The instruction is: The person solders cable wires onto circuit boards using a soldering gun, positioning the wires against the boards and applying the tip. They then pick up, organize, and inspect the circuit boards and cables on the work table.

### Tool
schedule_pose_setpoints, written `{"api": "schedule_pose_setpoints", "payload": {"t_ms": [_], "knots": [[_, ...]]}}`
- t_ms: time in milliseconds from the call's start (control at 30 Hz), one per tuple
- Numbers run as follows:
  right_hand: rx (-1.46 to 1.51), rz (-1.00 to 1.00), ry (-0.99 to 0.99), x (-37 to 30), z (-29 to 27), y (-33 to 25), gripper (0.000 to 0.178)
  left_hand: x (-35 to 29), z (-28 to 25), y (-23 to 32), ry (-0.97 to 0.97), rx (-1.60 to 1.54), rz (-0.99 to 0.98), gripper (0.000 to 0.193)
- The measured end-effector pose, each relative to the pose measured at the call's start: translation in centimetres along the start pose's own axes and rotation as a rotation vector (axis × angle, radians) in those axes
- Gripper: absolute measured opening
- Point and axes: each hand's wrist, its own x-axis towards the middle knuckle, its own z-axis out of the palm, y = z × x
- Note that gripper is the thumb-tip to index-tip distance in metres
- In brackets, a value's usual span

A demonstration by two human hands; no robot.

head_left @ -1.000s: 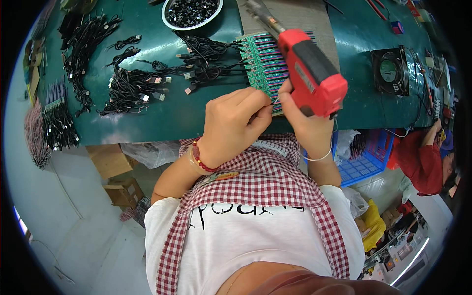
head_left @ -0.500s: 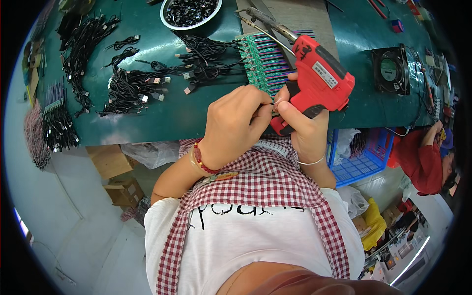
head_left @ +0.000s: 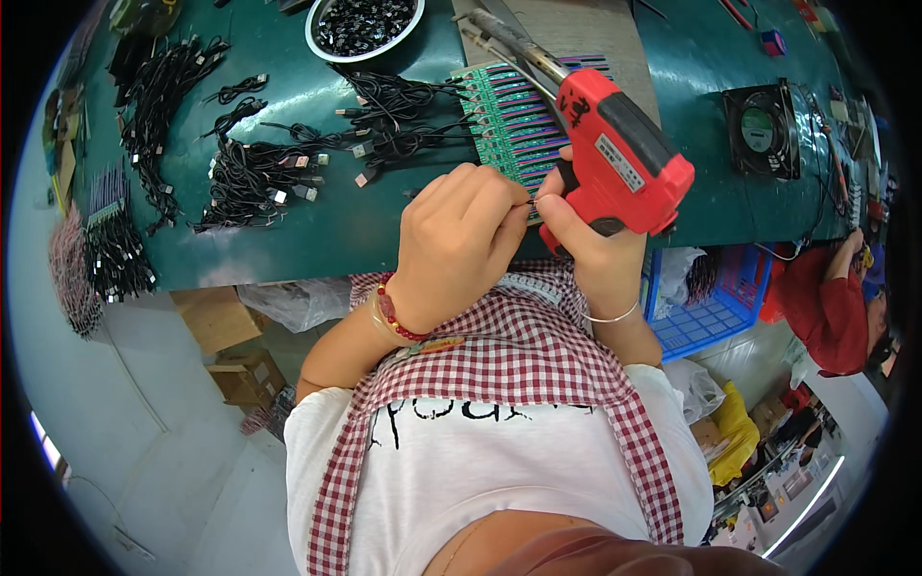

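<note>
My right hand (head_left: 597, 235) is wrapped round the grip of a red soldering gun (head_left: 629, 158), whose metal tip points up and to the left. Its thumb and a finger also meet the left fingertips. My left hand (head_left: 461, 230) is closed in a pinch on a thin dark wire end (head_left: 531, 202), mostly hidden by the fingers. Just beyond both hands lies a row of joined green circuit boards (head_left: 495, 125) with coloured wires running off to the right. Black USB cables (head_left: 403, 134) trail from the boards' left side.
More black cable bundles (head_left: 250, 178) lie on the green table (head_left: 327, 250) at the left. A white bowl (head_left: 312, 38) of small dark parts stands at the back. A fan (head_left: 762, 130) sits at the right, above a blue crate (head_left: 706, 326). Another person (head_left: 821, 312) is at the far right.
The soldering gun has tipped slightly, and its lower grip is now more covered by my right hand. My left hand keeps its pinch almost in place. The view has shifted a little.
</note>
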Motion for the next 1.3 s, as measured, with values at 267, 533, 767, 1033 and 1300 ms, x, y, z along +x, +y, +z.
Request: {"api": "schedule_pose_setpoints", "payload": {"t_ms": [267, 533, 767, 1033, 1300], "knots": [[-0.223, -0.179, 0.192, -0.3, 1.4, 0.6, 0.015, 0.0, 0.1, 0.4, 0.022, 0.170, 0.003, 0.017], [0.004, 0.032, 0.266, -3.1, -3.5, 1.2, 0.037, 1.1, 0.6, -4.1, -0.056, 0.323, 0.035, 0.012], [-0.152, -0.042, 0.042, -6.9, -8.5, 5.7, 0.034, 1.6, 1.0, -3.9, -0.080, 0.405, -0.035, 0.015], [-0.262, -0.025, -0.029, -8.3, -8.5, 7.5, 0.032, 1.6, 1.4, -3.5, -0.074, 0.457, -0.069, 0.016], [-0.279, 0.030, -0.025, -7.8, -8.6, 7.3, 0.025, 1.6, 1.5, -3.5, -0.061, 0.451, -0.067, 0.016]]}}
